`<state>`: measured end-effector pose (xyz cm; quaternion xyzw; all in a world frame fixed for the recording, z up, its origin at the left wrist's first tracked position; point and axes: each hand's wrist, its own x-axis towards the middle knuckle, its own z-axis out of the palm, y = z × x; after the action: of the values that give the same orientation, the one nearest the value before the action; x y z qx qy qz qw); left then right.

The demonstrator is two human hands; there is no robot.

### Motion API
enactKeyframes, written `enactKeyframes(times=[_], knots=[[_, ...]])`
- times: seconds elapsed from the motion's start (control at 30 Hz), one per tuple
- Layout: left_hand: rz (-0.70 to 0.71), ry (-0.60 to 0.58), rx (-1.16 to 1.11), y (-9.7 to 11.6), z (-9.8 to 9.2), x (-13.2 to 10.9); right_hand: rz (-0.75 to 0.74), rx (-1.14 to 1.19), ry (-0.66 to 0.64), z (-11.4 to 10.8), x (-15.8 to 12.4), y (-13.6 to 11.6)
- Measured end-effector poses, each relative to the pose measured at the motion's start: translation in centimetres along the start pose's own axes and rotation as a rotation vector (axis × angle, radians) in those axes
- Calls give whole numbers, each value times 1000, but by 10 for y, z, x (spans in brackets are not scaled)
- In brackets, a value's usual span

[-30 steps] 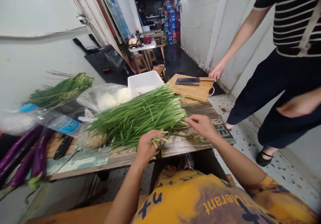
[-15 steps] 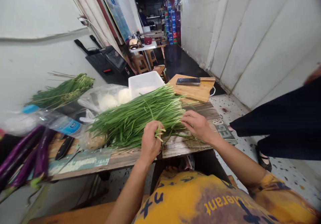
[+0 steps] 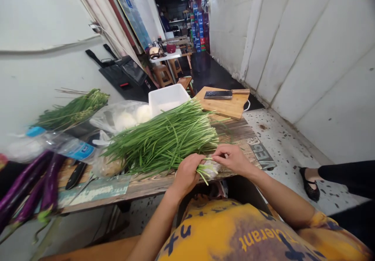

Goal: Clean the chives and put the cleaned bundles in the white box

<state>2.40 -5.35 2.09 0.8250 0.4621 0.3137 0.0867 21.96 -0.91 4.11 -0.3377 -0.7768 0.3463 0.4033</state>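
Far L of table (image 3: 146,183): purple eggplants (image 3: 50,187), whole as far as visible; bottle (image 3: 70,148) lying on its side; bundle of greens (image 3: 72,110) behind it, w/ no hand near; black-handled knife (image 3: 76,176), not in use. Ctr-L: clear bag (image 3: 127,118) w/ pale round items inside. Ctr: pile of green stalks (image 3: 164,132) lies on table, leaf tips L, pale ends R; qty is large, so most of the work is judged to be left. White tub (image 3: 168,97) sits behind pile; its interior is partly hidden, contents n/a. In front of pile, near table edge, L hand (image 3: 189,170) is closed around held stalks (image 3: 206,172), a few only, pale ends pointing R. R hand (image 3: 233,160) is just beside it, thumb & finger pinched at the end of one stalk; this small batch is judged in process, not complete. No separate finished stack is identifiable, so qty done cannot be told. Far R, behind R hand: cutting board (image 3: 205,105) w/ cleaver (image 3: 218,94) resting flat on top, both hands off it
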Motion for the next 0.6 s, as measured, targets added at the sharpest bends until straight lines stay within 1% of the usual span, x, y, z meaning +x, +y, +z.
enactKeyframes(times=[0.03,0.07,0.1,0.13,0.17,0.2,0.23,0.27,0.33,0.43,0.5,0.6], knots=[[8,-31,-7,-1,0,-1,55,16,-25,-1,2,4],[4,-37,-10,-2,0,-2,105,20,-42,-3,5,9],[-13,-13,-13,-2,-1,-3,139,4,-38,-6,9,14],[-42,31,-18,-2,-1,-3,144,-38,-7,-8,14,19],[-80,81,-26,-3,-1,-4,111,-107,43,-10,20,25],[-118,127,-39,-3,-1,-5,46,-197,100,-11,25,30],[-150,166,-53,-4,-2,-7,-37,-302,144,-12,31,35],[-176,196,-65,-4,-2,-8,-121,-415,159,-12,37,38],[-217,240,-84,-4,-3,-9,-237,-629,104,-10,46,43],[-254,285,-103,-3,-6,-9,-285,-836,-8,-7,53,46],[-239,294,-108,-3,-9,-7,-316,-884,-36,-7,52,43],[-190,302,-90,-4,-10,-3,-359,-845,-7,-10,45,33]])
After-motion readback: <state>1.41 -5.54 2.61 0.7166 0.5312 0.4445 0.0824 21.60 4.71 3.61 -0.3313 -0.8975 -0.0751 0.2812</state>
